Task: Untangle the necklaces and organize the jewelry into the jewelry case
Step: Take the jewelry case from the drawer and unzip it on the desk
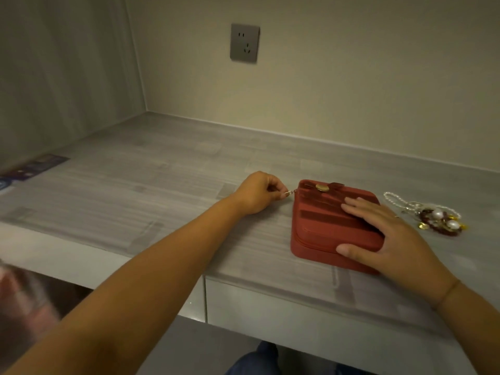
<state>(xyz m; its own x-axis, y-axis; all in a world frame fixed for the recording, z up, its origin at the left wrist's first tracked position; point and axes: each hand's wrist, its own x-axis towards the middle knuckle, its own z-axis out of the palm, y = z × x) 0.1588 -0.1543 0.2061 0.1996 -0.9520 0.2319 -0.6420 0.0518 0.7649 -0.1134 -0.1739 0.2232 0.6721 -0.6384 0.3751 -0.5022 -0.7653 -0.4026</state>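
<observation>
At the far left edge of the frame a dark blue printed sheet [29, 169] lies flat on the grey countertop [162, 185], well apart from the work. Moving right to the middle of the frame, the left hand [257, 192] is curled, its thumb and forefinger pinching the small metal zipper pull [289, 192], which sticks out from the far left corner of the red jewelry case [319, 220]. The pull sits right at the fingertips, with the case just beyond them. The case is still zipped, so this looks like the opening step, with the zip yet to be drawn round. A gold snap button [322, 187] sits on a tab at the case's far edge. Right of centre, the right hand [392, 234] lies flat on the lid, fingers straight and spread and the thumb against the near side wall, probably to keep the light case from sliding as the zip is tugged. Further right, near the case but apart from it, the tangled necklaces [435, 215], pearls, gold bits and dark red beads, lie untouched on the countertop.
</observation>
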